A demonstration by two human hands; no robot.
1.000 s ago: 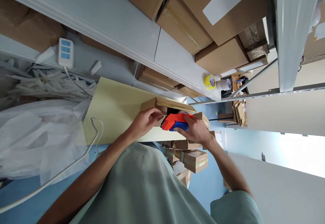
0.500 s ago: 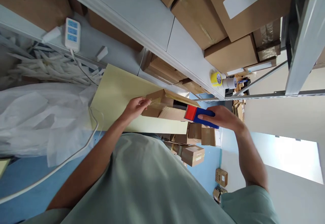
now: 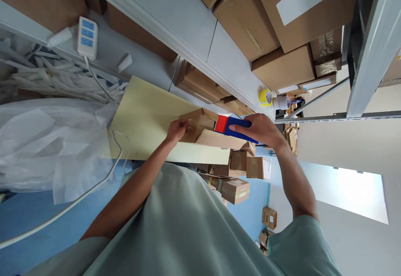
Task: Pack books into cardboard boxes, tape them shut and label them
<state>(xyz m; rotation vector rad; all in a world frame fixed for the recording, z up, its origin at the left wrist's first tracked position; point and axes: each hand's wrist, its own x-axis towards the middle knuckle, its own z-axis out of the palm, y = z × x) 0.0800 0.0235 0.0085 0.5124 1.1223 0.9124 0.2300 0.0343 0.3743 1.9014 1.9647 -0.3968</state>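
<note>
A cardboard box lies on the pale yellow board, with flaps along its upper side. My right hand grips a blue and red tape dispenser by its blue part. The dispenser's red end, with a toothed edge, is over the box's flaps. At the box's left end is my left hand, its fingers pinched together against the cardboard. Whatever lies between those fingertips is too small to make out.
The pale yellow board lies beneath the box. Beyond it runs a grey-white shelf carrying large cartons and tape rolls. A power strip, a white cable and plastic sheeting are at left.
My right hand has brought the dispenser leftward and slightly up, over the box. My left hand has shifted a little right, its fingers now curled more tightly at the box's end.
</note>
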